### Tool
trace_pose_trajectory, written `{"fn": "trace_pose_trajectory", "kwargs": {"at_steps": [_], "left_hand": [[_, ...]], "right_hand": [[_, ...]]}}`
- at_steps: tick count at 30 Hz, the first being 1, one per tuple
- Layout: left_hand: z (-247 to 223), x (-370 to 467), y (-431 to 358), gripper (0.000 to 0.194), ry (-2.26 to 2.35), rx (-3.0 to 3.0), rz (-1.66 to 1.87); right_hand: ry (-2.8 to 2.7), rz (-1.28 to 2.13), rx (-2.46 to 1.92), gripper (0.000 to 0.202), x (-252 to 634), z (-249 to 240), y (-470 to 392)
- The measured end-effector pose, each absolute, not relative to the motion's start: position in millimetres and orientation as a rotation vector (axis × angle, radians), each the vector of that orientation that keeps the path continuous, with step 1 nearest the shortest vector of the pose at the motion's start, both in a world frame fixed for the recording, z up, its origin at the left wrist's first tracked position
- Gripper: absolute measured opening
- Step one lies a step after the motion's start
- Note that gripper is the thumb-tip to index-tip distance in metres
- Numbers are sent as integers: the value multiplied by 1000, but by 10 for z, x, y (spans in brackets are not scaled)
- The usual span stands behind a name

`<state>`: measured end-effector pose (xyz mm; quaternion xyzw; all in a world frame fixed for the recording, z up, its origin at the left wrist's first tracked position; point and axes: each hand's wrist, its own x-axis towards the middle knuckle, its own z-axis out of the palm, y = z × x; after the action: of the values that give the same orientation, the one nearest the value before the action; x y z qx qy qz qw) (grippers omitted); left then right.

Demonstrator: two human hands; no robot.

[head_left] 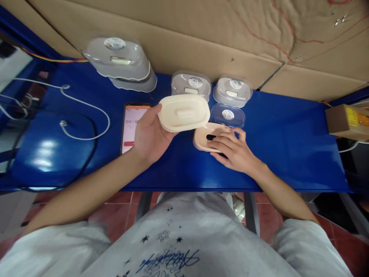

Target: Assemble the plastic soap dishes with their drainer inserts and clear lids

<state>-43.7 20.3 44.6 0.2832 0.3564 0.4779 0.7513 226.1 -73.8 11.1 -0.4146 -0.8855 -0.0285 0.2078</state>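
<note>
My left hand (152,134) grips a cream oval lid (184,112) by its left end, raised above the blue table. To its right, my right hand (230,146) rests its fingers on a peach oval piece (203,137) with a dark slot in the middle; whether it grips the piece is unclear. A clear lid with a round sticker (227,115) lies just behind the peach piece. Two clear-topped containers, one at the middle (191,82) and one on the right (233,90), stand farther back.
Stacked clear containers (123,59) stand at the back left. A phone (129,127) lies beside my left hand, with white and black cables (86,136) farther left. A cardboard box (346,123) sits at the right edge. Cardboard (187,42) lines the back of the blue table (288,154).
</note>
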Motion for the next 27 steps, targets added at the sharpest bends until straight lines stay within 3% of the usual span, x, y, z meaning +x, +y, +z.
{"fn": "trace_pose_trajectory", "kwargs": {"at_steps": [7, 12, 16, 19, 25, 27], "left_hand": [[474, -466, 224, 35, 752, 690, 1061], [403, -411, 80, 37, 685, 636, 819], [354, -346, -137, 47, 537, 618, 660], [299, -342, -212, 55, 519, 672, 648], [210, -378, -209, 55, 596, 728, 658], [212, -379, -202, 55, 618, 706, 646]], "right_hand": [[-2329, -208, -880, 45, 2235, 240, -799], [-2140, -397, -867, 66, 2219, 303, -825], [-2198, -336, -918, 80, 2221, 230, -813], [-2277, -247, -961, 77, 2208, 149, -832], [-2330, -321, -1019, 44, 2166, 93, -846], [-2335, -365, -980, 41, 2163, 100, -838]]}}
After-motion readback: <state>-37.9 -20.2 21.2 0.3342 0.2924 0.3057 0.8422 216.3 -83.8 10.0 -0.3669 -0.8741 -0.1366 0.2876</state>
